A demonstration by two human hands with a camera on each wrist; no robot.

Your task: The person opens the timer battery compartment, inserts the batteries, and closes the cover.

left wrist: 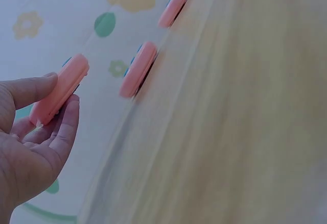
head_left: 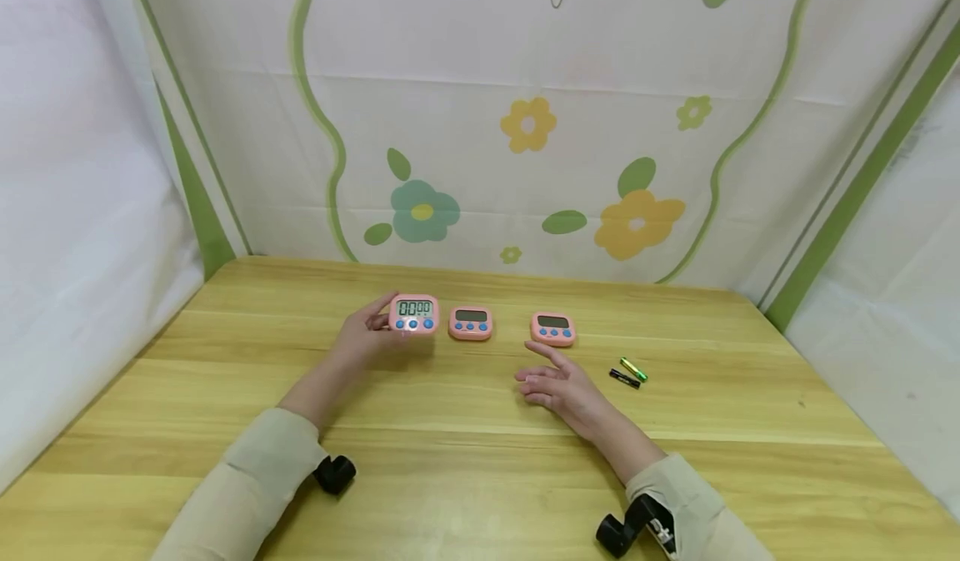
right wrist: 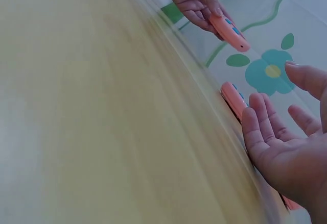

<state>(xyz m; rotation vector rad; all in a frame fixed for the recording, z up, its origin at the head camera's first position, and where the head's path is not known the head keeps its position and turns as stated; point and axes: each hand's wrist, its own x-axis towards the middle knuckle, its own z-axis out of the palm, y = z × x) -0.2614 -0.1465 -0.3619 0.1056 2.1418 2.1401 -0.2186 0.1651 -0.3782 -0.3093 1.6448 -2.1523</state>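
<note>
My left hand (head_left: 365, 330) grips a pink digital timer (head_left: 414, 314) by its left side, raised off the table, its lit screen reading 00:00 above a row of blue buttons. In the left wrist view the thumb lies on the front of this timer (left wrist: 60, 89), with fingers behind it. Just right of it, a second pink timer (head_left: 471, 323) with a blank screen sits on the table. A third, also blank, timer (head_left: 553, 328) is farther right. Below that one hovers my right hand (head_left: 561, 388), holding nothing, fingers loosely spread.
A green-and-yellow battery (head_left: 633, 368) and a black battery (head_left: 625, 378) lie on the wooden table (head_left: 465, 478), right of my right hand. A white curtain (head_left: 465, 69) with printed flowers hangs behind the table's back edge, and white fabric flanks both sides.
</note>
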